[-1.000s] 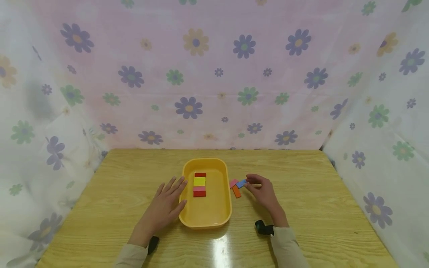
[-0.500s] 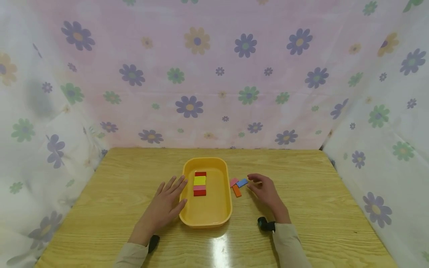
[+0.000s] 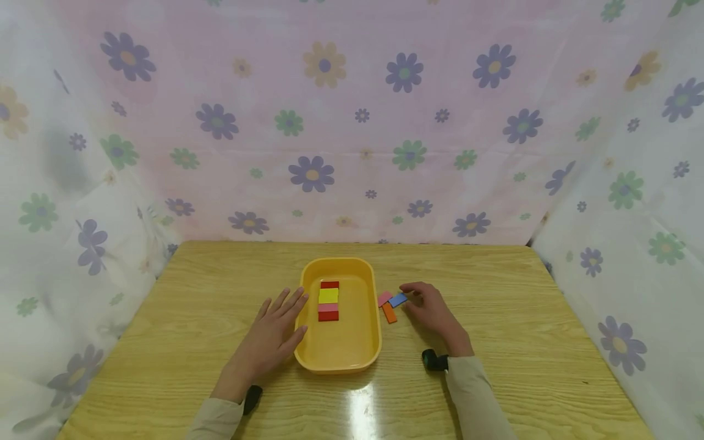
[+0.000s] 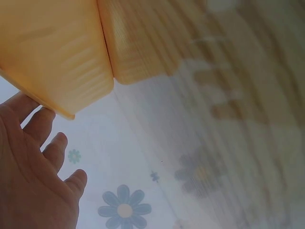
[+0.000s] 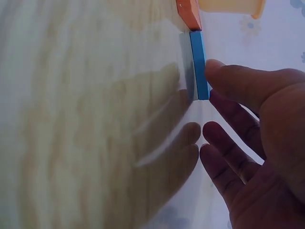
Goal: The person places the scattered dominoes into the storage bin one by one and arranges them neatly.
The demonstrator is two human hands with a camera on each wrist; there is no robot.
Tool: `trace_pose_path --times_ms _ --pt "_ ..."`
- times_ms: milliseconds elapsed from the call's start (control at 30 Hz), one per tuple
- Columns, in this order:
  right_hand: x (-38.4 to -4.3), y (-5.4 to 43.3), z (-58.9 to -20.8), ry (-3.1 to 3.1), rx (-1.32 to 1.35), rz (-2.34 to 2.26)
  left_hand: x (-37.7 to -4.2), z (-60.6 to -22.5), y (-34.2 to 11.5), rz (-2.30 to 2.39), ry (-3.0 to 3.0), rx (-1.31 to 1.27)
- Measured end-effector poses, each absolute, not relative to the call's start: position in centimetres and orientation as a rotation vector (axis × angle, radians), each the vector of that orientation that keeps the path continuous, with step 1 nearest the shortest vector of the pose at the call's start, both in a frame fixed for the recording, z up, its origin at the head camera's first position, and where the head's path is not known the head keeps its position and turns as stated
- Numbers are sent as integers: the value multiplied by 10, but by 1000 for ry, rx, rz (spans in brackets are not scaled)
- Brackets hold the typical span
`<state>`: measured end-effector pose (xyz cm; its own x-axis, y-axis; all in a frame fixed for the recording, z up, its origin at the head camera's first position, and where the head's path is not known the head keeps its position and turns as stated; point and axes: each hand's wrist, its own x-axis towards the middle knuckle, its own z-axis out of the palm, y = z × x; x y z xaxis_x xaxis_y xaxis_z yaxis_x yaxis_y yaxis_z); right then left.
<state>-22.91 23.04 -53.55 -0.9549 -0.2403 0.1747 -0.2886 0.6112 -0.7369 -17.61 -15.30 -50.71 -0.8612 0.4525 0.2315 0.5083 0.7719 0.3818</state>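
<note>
Fingers spread, my left hand rests against the left rim of a yellow tray; in the left wrist view its fingertips meet the tray's edge. Inside the tray, red, yellow and pink blocks sit in a short column. My right hand is at the right end of a flat blue block, which lies on the table. In the right wrist view, the thumb is at the blue block's upper edge and the index finger is partly hidden behind its end. Whether they press on it cannot be told.
A pink block and an orange block lie beside the blue one, close to the tray's right wall. The wooden table ends at a flowered cloth behind, with cloth at both sides too.
My right hand drew back slightly to the right from the blue block, then came back to its end. The left hand and the tray stay in place.
</note>
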Motion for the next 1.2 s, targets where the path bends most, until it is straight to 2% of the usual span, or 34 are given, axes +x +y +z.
trace_pose_path --times_ms 467,1200 --pt "-237 227 -531 -2769 692 1219 -177 -508 -153 -652 -2847 -767" --pt "-239 228 -524 -2968 556 1076 -176 -508 -153 -670 -2843 -765"
